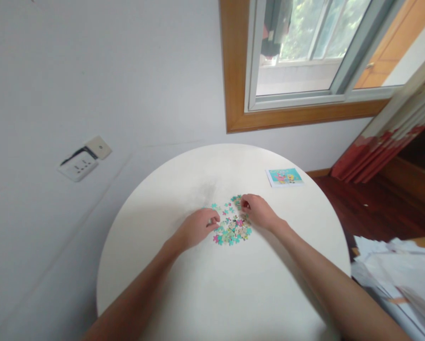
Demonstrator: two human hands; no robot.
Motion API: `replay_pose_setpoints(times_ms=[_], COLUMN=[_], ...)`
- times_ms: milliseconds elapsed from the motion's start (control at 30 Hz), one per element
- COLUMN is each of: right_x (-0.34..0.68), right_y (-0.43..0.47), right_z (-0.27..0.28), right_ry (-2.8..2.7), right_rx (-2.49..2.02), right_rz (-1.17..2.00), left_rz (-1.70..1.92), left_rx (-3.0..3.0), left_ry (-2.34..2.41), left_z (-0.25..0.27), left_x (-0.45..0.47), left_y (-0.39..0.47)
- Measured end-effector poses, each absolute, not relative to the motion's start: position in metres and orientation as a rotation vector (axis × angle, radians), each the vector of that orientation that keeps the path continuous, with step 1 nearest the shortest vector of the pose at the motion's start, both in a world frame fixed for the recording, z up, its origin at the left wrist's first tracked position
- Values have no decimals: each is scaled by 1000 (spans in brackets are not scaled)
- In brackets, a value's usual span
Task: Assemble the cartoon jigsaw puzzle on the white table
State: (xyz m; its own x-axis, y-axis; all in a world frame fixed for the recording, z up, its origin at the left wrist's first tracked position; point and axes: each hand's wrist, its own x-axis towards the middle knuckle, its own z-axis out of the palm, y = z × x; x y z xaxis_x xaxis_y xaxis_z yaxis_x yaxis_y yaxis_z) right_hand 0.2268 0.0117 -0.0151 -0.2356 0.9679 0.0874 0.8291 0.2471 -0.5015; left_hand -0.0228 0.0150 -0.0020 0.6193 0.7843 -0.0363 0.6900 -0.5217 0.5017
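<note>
A loose pile of jigsaw puzzle pieces (233,232), mostly teal and pale green with some pink, lies near the middle of the white round table (205,289). My left hand (199,226) rests at the pile's left edge, its thumb and fingertips a little apart with nothing visible between them. At the upper right of the pile, my right hand (258,210) has its fingers curled together over a small cluster of pieces; whatever is in the fingertips is hidden. Between the hands, several pieces lie spread out singly.
A small picture card (285,177) with cartoon figures lies at the table's back right. Beyond the table are a wall with a socket (78,166) and a wood-framed window (235,94). Stacked papers (404,274) stand at the right, below a red and white curtain (368,151).
</note>
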Motion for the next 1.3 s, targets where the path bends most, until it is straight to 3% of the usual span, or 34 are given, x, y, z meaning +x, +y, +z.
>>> replay_pose_setpoints(times_ms=[133, 367, 433, 567, 733, 967, 1167, 1300], right_x=[250, 267, 261, 252, 244, 227, 240, 261], right_y=[8, -12, -16, -15, -5, 3, 0, -6], right_z=[-1, 10, 11, 13, 9, -8, 2, 16], right_ry=[-2076, -2232, -2325, -2476, -2339, -2383, -2345, -2344], right_rx=[-1593, -1545, -1657, -1901, -1778, -1689, -1523, -1645], right_rz=[729, 1436, 1354, 813, 519, 571, 708, 679], left_rz=[245, 178, 179, 190, 149, -116, 98, 159], left_rx=[2402, 2399, 2375, 2294, 2098, 2117, 2299, 2431], left_ry=[1114, 1124, 1153, 1153, 1173, 1259, 1212, 1019], left_z=[-6, -12, -12, -11, 2, 13, 4, 1], left_x=[-26, -23, -20, -15, -25, -48, -26, -13], left_y=[19, 15, 14, 12, 12, 11, 7, -2])
